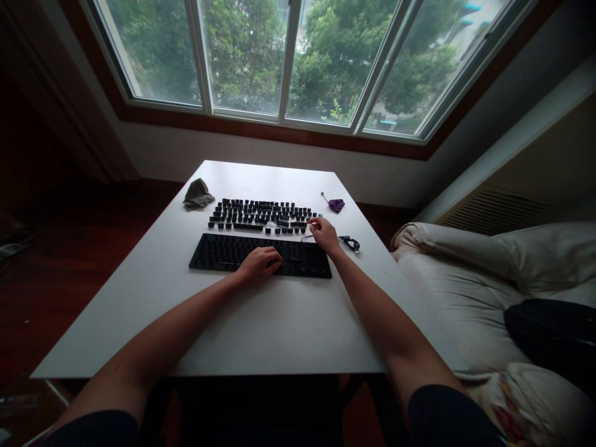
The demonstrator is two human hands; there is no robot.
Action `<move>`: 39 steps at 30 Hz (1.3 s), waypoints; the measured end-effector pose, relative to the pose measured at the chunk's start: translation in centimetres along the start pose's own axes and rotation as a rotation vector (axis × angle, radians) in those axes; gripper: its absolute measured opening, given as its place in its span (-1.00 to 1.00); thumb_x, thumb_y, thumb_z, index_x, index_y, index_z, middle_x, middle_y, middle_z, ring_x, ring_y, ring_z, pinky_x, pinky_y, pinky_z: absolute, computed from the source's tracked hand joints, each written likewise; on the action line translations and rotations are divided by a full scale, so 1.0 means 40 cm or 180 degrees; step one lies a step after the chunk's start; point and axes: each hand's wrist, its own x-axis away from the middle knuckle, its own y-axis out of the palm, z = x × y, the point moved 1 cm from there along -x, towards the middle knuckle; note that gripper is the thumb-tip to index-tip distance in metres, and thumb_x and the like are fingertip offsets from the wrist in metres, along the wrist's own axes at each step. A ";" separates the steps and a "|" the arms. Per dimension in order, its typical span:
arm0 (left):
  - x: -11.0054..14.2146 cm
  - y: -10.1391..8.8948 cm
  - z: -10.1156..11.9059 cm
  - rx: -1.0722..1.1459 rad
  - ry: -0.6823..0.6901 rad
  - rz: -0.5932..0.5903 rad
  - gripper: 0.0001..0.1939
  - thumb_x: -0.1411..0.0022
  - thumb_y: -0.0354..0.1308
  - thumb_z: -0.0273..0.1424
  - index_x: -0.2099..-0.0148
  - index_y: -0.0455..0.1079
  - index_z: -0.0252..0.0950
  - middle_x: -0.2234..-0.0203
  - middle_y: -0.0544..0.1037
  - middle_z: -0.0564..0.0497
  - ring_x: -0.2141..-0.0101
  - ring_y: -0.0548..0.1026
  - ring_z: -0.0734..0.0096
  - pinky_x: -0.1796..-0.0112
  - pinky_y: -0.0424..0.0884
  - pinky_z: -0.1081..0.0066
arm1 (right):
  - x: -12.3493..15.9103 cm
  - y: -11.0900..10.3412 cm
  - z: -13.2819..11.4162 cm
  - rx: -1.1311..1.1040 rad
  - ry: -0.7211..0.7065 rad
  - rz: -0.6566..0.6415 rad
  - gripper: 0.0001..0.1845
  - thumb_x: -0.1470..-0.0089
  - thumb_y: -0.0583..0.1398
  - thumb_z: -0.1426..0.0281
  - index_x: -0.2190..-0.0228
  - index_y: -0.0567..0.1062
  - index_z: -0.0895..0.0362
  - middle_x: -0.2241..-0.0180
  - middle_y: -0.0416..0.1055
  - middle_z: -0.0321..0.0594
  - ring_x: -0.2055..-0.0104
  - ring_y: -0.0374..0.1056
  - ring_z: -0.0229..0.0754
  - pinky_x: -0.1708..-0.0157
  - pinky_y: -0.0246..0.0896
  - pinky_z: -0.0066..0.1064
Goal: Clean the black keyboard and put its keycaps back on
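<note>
A black keyboard [223, 251] lies on the white table, most of its keycaps off. My left hand [259, 263] rests on its middle, holding nothing, fingers bent loosely over the front part. Behind the keyboard, loose black keycaps [261, 214] are laid out in rows, with a long space-bar keycap [248, 227] in the nearest row. My right hand [325, 234] reaches past the keyboard to the right end of these rows. Its thumb and forefinger are pinched at a small dark keycap, partly hidden by the fingers. A coiled black cable [350, 243] lies just right of that wrist.
A crumpled grey cloth [198, 194] sits at the table's [279, 329] back left. At the back right are a purple cloth [336, 205] and a small brush [325, 197]. A pale sofa [447, 279] stands to the right, with a dark bag [554, 335] on it. Windows rise beyond.
</note>
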 end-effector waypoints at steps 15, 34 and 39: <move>0.003 0.009 0.010 -0.0574 0.0344 -0.0273 -0.84 -0.29 0.19 -0.33 0.08 0.49 -0.18 0.13 0.51 -0.07 0.12 0.46 0.22 0.07 0.30 0.25 | 0.140 -0.111 -0.097 -0.1629 0.0210 -0.0209 -0.40 -0.26 -0.04 -0.17 0.23 0.49 0.05 0.46 0.38 -0.25 0.43 0.37 -0.19 0.53 0.35 -0.39; 0.001 0.006 0.008 -0.0320 0.0277 -0.0233 -0.84 -0.28 0.18 -0.38 0.10 0.51 -0.17 0.13 0.52 -0.07 0.10 0.47 0.21 0.02 0.31 0.23 | 0.187 -0.005 -0.099 -0.1494 0.0193 -0.0939 -0.52 -0.08 0.22 -0.09 0.35 0.47 0.09 0.59 0.35 -0.35 0.56 0.28 -0.24 0.52 0.22 -0.41; 0.001 0.007 0.008 -0.0379 0.0316 -0.0254 -0.84 -0.29 0.17 -0.38 0.10 0.51 -0.17 0.13 0.52 -0.07 0.09 0.47 0.20 0.03 0.30 0.22 | 0.180 -0.021 -0.086 -0.1058 0.0019 -0.1115 -0.54 -0.12 0.19 -0.07 0.42 0.45 0.08 0.62 0.32 -0.37 0.57 0.24 -0.25 0.54 0.17 -0.43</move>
